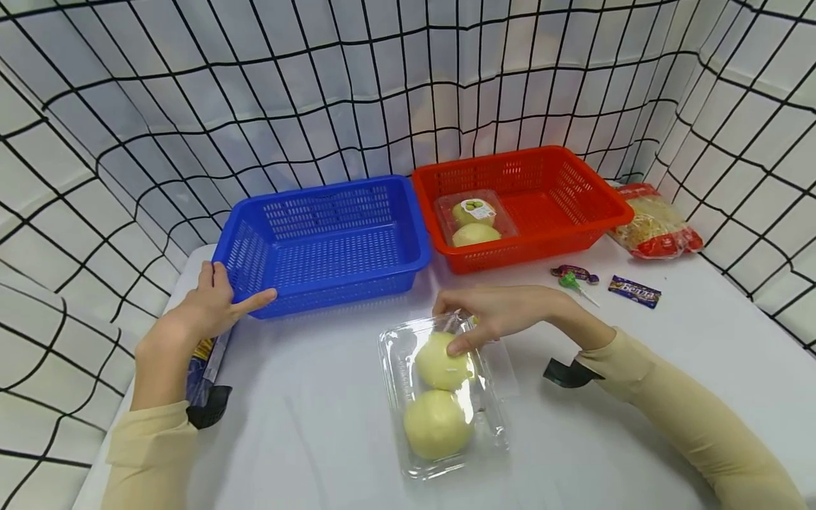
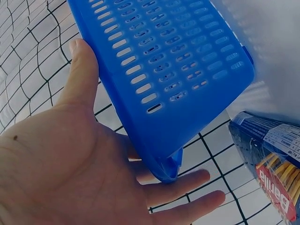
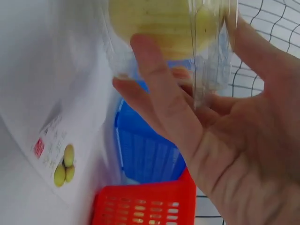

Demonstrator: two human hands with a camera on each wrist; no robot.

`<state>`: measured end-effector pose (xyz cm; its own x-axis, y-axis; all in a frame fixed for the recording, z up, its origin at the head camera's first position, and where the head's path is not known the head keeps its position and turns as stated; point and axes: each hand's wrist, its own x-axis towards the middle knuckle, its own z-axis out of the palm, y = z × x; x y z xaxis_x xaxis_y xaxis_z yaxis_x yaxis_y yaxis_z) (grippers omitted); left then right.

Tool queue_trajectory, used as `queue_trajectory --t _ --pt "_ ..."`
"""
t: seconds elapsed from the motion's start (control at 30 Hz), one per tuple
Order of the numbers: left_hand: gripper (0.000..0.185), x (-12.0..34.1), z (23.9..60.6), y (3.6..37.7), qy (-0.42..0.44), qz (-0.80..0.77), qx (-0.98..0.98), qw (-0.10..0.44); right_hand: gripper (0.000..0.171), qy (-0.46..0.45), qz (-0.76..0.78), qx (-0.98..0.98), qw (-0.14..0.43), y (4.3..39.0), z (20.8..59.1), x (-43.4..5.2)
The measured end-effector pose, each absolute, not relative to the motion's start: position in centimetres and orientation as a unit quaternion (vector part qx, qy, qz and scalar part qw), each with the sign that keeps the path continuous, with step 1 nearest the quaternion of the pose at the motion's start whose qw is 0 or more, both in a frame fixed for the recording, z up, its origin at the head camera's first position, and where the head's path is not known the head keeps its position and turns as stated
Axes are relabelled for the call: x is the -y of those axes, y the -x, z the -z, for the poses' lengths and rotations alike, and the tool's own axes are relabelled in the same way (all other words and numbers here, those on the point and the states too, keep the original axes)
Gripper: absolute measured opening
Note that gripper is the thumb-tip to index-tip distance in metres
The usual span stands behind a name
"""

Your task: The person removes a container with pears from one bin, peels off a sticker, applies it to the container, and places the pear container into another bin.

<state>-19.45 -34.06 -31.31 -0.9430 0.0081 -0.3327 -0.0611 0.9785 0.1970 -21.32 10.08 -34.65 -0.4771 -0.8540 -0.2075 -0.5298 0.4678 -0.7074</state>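
A clear plastic box [image 1: 436, 397] with two round, pale yellow-green fruits inside stands over the middle front of the white table. My right hand [image 1: 494, 315] grips its far end, thumb on top; in the right wrist view fingers [image 3: 161, 89] lie against the clear plastic. On the left, my left hand [image 1: 200, 308] touches the near left corner of a blue basket [image 1: 331, 304]. Its fingers are mostly straight, thumb stretched along the basket's front. In the left wrist view some fingertips are hidden behind the blue rim [image 2: 133, 126].
A red basket [image 1: 503, 251] beside the blue one holds a similar fruit box [image 1: 510, 223]. Right of it lie a red-and-clear food bag [image 1: 659, 227], a wrapped candy [image 1: 576, 273], a green lollipop [image 1: 569, 281] and a purple bar [image 1: 634, 291]. A pasta pack [image 2: 276, 173] lies near my left wrist. Black netting surrounds the table.
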Motion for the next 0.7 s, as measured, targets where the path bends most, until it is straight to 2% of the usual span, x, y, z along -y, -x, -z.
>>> queue_trajectory --t 0.4,0.47,0.6,0.7 --pt "0.125 34.1 31.7 19.4 0.007 -0.121 -0.978 0.169 0.06 0.422 0.252 -0.825 0.277 22.2 36.1 -9.9" --pt "0.125 34.2 31.8 19.5 0.007 -0.115 -0.98 0.162 0.057 0.423 0.254 -0.826 0.272 22.2 36.1 -10.0" --pt "0.121 33.5 31.4 19.3 -0.004 -0.095 -0.987 0.127 0.048 0.422 0.269 -0.832 0.238 22.8 35.4 -10.9" --pt "0.109 31.6 30.4 18.5 -0.054 -0.093 -0.991 0.081 0.042 0.418 0.261 -0.846 0.205 23.7 35.0 -11.9"
